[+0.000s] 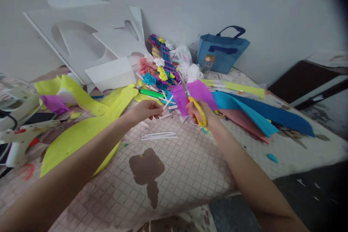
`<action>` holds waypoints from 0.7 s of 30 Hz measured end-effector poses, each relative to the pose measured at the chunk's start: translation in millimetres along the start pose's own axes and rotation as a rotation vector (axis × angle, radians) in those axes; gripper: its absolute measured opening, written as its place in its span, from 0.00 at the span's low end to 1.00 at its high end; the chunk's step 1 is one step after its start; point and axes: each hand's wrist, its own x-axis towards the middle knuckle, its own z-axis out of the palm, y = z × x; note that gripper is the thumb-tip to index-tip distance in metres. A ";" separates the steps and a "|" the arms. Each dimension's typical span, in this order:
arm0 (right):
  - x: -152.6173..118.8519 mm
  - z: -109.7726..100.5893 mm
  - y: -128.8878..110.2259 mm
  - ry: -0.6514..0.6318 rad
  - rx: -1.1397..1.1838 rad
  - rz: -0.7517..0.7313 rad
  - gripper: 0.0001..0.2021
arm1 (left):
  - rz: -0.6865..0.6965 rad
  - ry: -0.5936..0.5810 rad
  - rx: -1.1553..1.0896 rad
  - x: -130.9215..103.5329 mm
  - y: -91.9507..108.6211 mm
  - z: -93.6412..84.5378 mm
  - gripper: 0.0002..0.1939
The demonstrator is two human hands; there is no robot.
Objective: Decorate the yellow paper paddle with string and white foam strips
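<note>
Between the thumb and fingers of my left hand [150, 110] is a thin white strip [168, 102], its free end pointing up and right. My right hand [199, 111] is wrapped round the yellow handles of a pair of scissors [184, 84], whose blades point up and away over a purple crepe paper sheet [206, 94]. From this angle I cannot tell how far apart the blades are. Several cut white strips [160, 136] lie side by side on the table just below my hands. A green-handled cutter [152, 93] rests behind my left hand.
Yellow crepe paper [73, 137] spreads across the left, near a white glue gun [24, 137]. White foam board pieces [108, 69] lean on the wall. Paper flowers [148, 67], a glass jar [208, 63] and a blue bag [223, 52] stand behind. Blue paper [272, 110] lies right.
</note>
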 end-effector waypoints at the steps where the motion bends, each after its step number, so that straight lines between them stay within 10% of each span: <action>1: 0.1 2.6 2.1 -0.007 -0.026 -0.011 0.29 | -0.056 -0.021 -0.179 -5.5 0.0 0.9 0.10; 8: -2.5 10.0 7.8 -0.080 -0.084 -0.098 0.30 | -0.106 0.022 -0.361 -23.2 -7.0 -7.6 0.10; 14: -3.3 7.6 5.3 -0.092 0.023 -0.037 0.32 | 0.139 0.320 0.503 -39.7 -50.6 -93.5 0.06; 21: -2.1 9.9 12.1 -0.146 0.091 -0.095 0.32 | 0.189 0.222 0.778 -33.6 -101.9 -152.0 0.06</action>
